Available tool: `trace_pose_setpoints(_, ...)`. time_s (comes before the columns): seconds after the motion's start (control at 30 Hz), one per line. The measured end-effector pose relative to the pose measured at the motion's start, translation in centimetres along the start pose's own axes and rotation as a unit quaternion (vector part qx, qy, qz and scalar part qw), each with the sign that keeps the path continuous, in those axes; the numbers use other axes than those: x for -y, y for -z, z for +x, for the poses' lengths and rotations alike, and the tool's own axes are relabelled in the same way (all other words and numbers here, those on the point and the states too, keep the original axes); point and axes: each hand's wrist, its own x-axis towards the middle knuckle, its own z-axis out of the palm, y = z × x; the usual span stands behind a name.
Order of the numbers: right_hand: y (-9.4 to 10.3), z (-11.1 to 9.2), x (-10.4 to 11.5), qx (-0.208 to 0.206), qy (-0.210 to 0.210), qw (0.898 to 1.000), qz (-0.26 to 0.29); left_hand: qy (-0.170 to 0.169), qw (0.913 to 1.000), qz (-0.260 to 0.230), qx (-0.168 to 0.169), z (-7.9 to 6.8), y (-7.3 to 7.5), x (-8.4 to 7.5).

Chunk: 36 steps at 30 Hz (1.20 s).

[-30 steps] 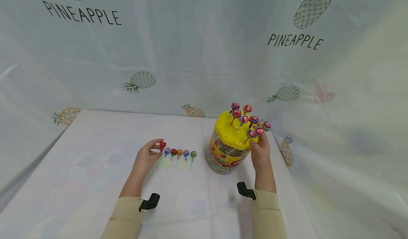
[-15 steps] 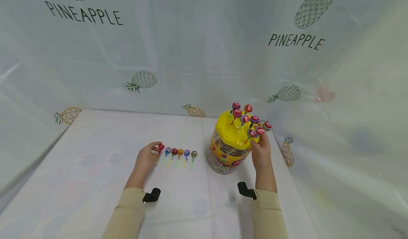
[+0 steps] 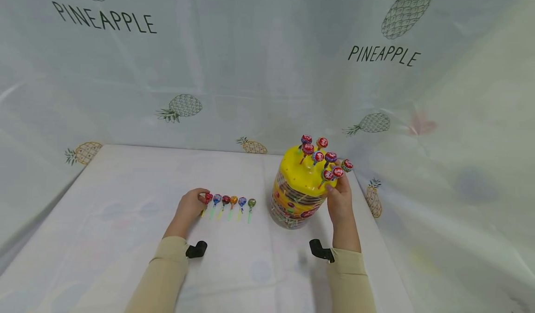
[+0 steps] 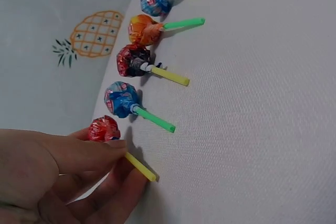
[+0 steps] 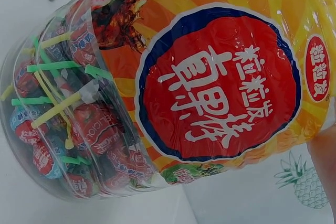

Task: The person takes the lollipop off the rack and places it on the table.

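In the head view my left hand (image 3: 190, 208) is at the left end of a row of wrapped lollipops on the table. Its thumb and fingers pinch a red lollipop (image 4: 103, 128) just below the wrapped head, and the yellow stick points out past the thumb. Beside it lies a blue lollipop (image 4: 121, 99) with a green stick, then a dark red one (image 4: 133, 60), an orange one (image 4: 144, 30) and others. My right hand (image 3: 340, 206) grips the side of a yellow-topped candy jar (image 3: 288, 199), its fingers partly hidden behind the lid. Several lollipops (image 3: 308, 149) stand in the lid.
The white-covered table (image 3: 234, 266) meets a pale curtain (image 3: 267, 71) printed with pineapples at the back and right. Through the jar's clear base (image 5: 58, 124) more wrapped lollipops show. The jar stands right of the row, tilted slightly in view.
My left hand has moved slightly left and down with the red lollipop, bringing it beside the row's left end. The right hand and the jar have stayed in place.
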Motion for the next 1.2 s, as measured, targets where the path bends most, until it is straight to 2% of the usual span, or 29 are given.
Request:
trace_pose_setpoints(0.37, -0.08, -0.08, 0.06, -0.011, -0.024, 1.0, -0.017, 0.006, 1.0, 0.003, 0.005, 0.24, -0.23, -0.09)
trace_pose_setpoints(0.93, 0.06, 0.12, -0.39, 0.003, 0.009, 1.0, -0.003, 0.015, 0.9997, -0.012, 0.016, 0.43, -0.81, -0.11)
trace_pose_setpoints(1.2, 0.0, 0.06, -0.19, 0.005, 0.006, 1.0, 0.002, -0.003, 0.9999, -0.01, 0.005, 0.21, -0.86, 0.05)
